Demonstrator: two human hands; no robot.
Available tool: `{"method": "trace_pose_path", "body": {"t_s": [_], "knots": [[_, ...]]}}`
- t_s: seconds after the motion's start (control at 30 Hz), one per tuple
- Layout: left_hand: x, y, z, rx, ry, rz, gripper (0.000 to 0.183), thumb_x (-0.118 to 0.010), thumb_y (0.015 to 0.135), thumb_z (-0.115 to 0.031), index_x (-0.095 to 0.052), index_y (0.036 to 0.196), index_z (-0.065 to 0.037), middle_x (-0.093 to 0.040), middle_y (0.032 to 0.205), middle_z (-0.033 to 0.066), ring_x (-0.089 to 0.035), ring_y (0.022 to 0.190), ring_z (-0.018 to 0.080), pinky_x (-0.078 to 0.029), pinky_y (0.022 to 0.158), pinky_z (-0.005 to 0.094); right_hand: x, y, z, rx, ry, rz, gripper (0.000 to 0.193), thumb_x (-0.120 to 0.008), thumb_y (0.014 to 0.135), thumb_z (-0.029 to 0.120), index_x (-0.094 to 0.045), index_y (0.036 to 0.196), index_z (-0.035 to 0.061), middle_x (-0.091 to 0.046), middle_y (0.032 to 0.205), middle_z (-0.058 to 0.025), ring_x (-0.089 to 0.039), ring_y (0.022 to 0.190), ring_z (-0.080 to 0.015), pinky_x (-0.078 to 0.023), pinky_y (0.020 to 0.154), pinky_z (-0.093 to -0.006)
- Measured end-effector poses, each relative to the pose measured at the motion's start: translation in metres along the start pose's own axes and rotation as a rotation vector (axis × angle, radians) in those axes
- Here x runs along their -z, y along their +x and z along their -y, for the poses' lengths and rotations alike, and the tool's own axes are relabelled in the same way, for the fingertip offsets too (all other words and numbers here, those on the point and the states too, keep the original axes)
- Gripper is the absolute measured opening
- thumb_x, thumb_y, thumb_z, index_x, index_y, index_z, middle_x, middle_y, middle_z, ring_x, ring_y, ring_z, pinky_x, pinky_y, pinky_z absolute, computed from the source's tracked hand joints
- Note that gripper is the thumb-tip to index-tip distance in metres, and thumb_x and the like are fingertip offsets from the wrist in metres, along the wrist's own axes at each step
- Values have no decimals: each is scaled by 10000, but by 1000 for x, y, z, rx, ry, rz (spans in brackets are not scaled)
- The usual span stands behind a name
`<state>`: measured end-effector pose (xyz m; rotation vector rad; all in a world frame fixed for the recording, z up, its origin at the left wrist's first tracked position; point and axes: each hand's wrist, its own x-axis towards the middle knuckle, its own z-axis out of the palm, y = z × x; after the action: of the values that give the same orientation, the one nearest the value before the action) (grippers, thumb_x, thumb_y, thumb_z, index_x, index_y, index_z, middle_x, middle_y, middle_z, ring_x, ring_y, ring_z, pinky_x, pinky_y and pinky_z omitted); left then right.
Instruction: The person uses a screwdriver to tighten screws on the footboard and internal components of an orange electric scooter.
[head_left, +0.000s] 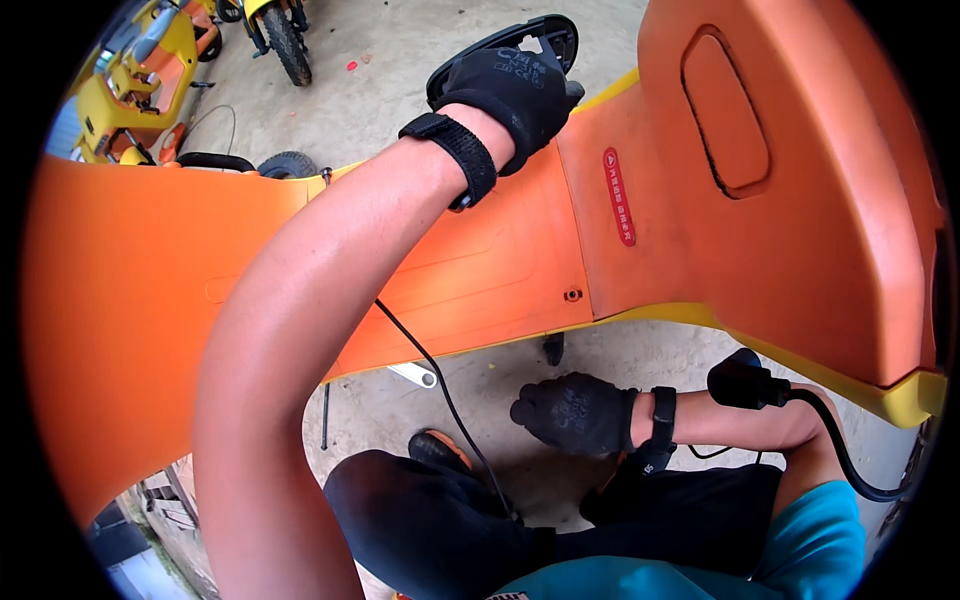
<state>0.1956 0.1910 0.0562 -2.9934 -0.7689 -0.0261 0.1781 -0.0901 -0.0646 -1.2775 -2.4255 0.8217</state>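
My left arm reaches across an orange electric scooter's body [475, 240]. On its far side my left hand [515, 90], in a black glove, is closed on a black oval plastic part [567, 42] with a hollow middle. Most of that part is hidden behind the glove. My right hand [575, 412], also gloved in black, is curled into a fist below the scooter's near yellow edge, above the floor. Whatever it may hold is hidden. A thin black cable [440, 375] hangs from the scooter between my arms.
Near my right forearm hangs a black plug [745, 382] on a thick cord. The orange seat section [810, 200] rises on the right. A screw hole [572, 294] sits in the footboard. Other yellow scooters [140, 90] stand at the far left, with a wheel [288, 45] behind.
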Motion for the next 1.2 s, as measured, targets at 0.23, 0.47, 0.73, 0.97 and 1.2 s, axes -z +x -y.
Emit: {"method": "trace_pose_path", "body": {"t_s": [0.23, 0.47, 0.73, 0.97, 1.2], "knots": [[-26, 9, 13, -184, -169, -198, 262, -549, 934, -260, -661, 979, -26, -724, 814, 125, -706, 766, 296, -555, 689, 435, 5, -19, 8, -4, 90, 59, 215, -587, 818, 116, -580, 1023, 51, -632, 909, -167, -665, 781, -343, -529, 645, -448], [-26, -12, 36, -259, -202, -75, 185, -589, 937, -232, -679, 982, -77, -710, 965, 149, -683, 913, 319, -540, 754, 408, -17, -21, 3, 1, 16, 3, 159, -600, 821, 141, -593, 955, 55, -608, 873, -142, -647, 769, -325, -520, 623, -434], [-10, -9, 29, -205, -637, 122, 213, -611, 875, 33, -646, 1073, -36, -710, 996, 157, -685, 973, 294, -534, 824, 380, -17, -23, 4, -54, 79, 41, 163, -595, 821, 131, -600, 962, 48, -618, 891, -154, -652, 791, -336, -525, 650, -448], [-15, -7, 33, -374, -187, -62, 163, -614, 912, -120, -674, 1040, -39, -717, 962, 162, -695, 955, 308, -552, 801, 397, -23, -22, 4, -79, 69, 116, 187, -601, 807, 125, -614, 974, 43, -626, 890, -162, -656, 810, -340, -529, 660, -449], [-17, -8, 7, -114, 66, -39, 295, -542, 950, -283, -741, 948, -65, -733, 857, 156, -722, 821, 324, -567, 736, 425, -27, -14, 7, -46, 94, 88, 165, -597, 802, 121, -621, 945, 41, -627, 886, -167, -657, 788, -341, -527, 640, -452]]}}
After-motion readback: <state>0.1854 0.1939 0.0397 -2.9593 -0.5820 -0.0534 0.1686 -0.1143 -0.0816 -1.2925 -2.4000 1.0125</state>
